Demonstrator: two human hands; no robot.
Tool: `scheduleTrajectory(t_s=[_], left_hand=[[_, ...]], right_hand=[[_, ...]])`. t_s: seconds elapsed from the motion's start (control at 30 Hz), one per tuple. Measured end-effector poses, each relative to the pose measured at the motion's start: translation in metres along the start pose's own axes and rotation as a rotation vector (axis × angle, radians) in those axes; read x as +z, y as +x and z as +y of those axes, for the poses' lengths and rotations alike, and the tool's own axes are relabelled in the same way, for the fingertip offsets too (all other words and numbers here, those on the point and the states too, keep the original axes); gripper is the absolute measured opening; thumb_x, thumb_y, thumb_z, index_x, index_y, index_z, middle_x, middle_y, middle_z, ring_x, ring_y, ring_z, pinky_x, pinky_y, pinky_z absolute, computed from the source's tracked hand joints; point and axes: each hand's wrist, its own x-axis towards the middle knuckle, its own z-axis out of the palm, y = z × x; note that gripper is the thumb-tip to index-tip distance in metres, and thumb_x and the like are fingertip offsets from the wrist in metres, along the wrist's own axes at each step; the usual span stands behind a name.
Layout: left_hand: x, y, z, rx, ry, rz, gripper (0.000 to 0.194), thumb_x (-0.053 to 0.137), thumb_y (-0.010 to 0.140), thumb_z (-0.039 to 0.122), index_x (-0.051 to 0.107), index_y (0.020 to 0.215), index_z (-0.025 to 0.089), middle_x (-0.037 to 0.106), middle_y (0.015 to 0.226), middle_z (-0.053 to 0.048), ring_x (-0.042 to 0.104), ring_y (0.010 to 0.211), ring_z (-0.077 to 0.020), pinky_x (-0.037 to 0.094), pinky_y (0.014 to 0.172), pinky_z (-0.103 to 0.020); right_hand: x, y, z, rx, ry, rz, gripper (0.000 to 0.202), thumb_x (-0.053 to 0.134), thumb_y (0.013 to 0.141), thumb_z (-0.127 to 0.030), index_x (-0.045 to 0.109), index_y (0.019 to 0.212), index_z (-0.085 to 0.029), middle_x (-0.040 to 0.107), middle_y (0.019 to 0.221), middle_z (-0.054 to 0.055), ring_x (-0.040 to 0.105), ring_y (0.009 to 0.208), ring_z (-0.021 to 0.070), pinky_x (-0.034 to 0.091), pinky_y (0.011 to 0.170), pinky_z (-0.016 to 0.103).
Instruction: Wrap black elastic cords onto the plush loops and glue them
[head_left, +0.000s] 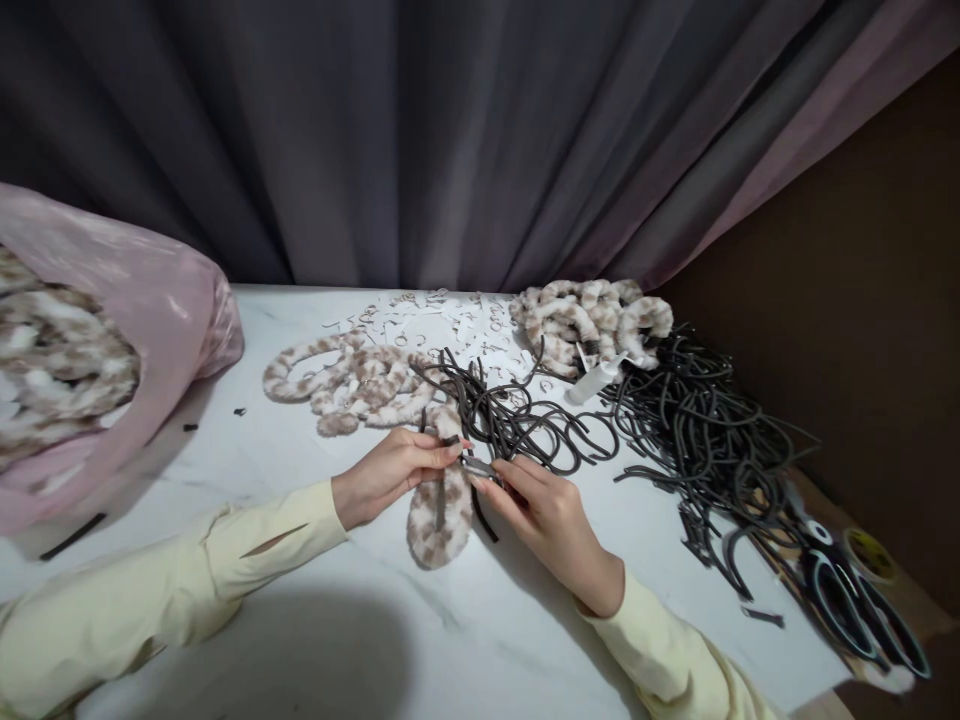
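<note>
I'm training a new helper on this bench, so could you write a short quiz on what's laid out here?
1. What shows inside the pink plastic bag?
a) tangled black cords
b) brown-and-white fluffy pieces
c) a yellow roll of tape

2. True or false: the left hand and right hand are close together, by a brown-and-white fluffy loop.

3. Fill in: the larger tangled heap of thin black cords lies toward the person's ____ side of the white tabletop.

Key: 1 b; 2 true; 3 right.
</note>
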Motion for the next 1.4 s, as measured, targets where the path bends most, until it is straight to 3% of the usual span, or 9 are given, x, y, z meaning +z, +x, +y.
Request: scheduleTrajectory(t_s=[0.27, 0.47, 0.77, 0.93, 1.1, 1.4], left_hand=[[0.005, -0.003, 0.004, -0.013, -0.013, 0.049, 0.029, 0.082, 0.057, 0.028, 0.073, 0.076, 0.008, 0.071, 0.08, -0.009, 0.062, 0.084, -0.0157, 0.045, 0.079, -0.021], [0.004, -0.002, 0.003, -0.017, -0.008, 0.028, 0.03, 0.081, 0.059, 0.031, 0.073, 0.078, 0.008, 0.071, 0.081, -0.01, 0.062, 0.088, -0.0167, 0.045, 0.081, -0.021], [0.002, -0.002, 0.0, 0.003, 0.013, 0.021, 0.028, 0.079, 0.061, 0.032, 0.073, 0.077, 0.01, 0.069, 0.077, -0.007, 0.06, 0.077, -0.0124, 0.045, 0.076, -0.02], [0.002, -0.002, 0.0, 0.021, 0.028, 0.013, 0.029, 0.078, 0.062, 0.035, 0.072, 0.073, 0.01, 0.068, 0.072, -0.006, 0.058, 0.072, -0.0121, 0.045, 0.072, -0.022], [0.003, -0.001, -0.001, 0.035, 0.049, 0.001, 0.03, 0.076, 0.065, 0.037, 0.073, 0.079, 0.01, 0.069, 0.077, -0.007, 0.059, 0.076, -0.0134, 0.045, 0.076, -0.023], [0.005, -0.003, 0.0, 0.042, 0.041, 0.023, 0.032, 0.075, 0.065, 0.037, 0.074, 0.085, 0.012, 0.071, 0.083, -0.008, 0.062, 0.081, -0.0167, 0.046, 0.08, -0.025]], right_hand=[[-0.016, 0.008, 0.006, 0.18, 0.187, -0.086, 0.037, 0.05, 0.088, -0.04, 0.06, 0.064, -0.015, 0.046, 0.055, -0.001, 0.042, 0.051, 0.0097, 0.032, 0.049, 0.022], [-0.014, 0.009, 0.01, 0.236, 0.211, -0.087, 0.036, 0.052, 0.087, -0.043, 0.06, 0.065, -0.015, 0.045, 0.054, -0.001, 0.04, 0.051, 0.0098, 0.031, 0.05, 0.022], [-0.012, 0.011, 0.003, 0.288, 0.337, -0.151, 0.041, 0.05, 0.087, -0.044, 0.056, 0.058, -0.015, 0.041, 0.052, -0.002, 0.038, 0.05, 0.0091, 0.031, 0.048, 0.021], [-0.009, 0.01, 0.001, 0.239, 0.277, -0.119, 0.045, 0.046, 0.089, -0.045, 0.057, 0.057, -0.015, 0.042, 0.052, -0.002, 0.039, 0.05, 0.0095, 0.032, 0.049, 0.022], [-0.004, 0.006, -0.003, 0.169, 0.18, -0.066, 0.04, 0.045, 0.091, -0.041, 0.062, 0.067, -0.014, 0.048, 0.054, 0.0, 0.04, 0.05, 0.0095, 0.032, 0.05, 0.022], [0.0, 0.003, -0.008, 0.108, 0.052, -0.036, 0.032, 0.043, 0.093, -0.033, 0.059, 0.072, -0.016, 0.05, 0.06, 0.001, 0.046, 0.053, 0.0106, 0.034, 0.052, 0.023]])
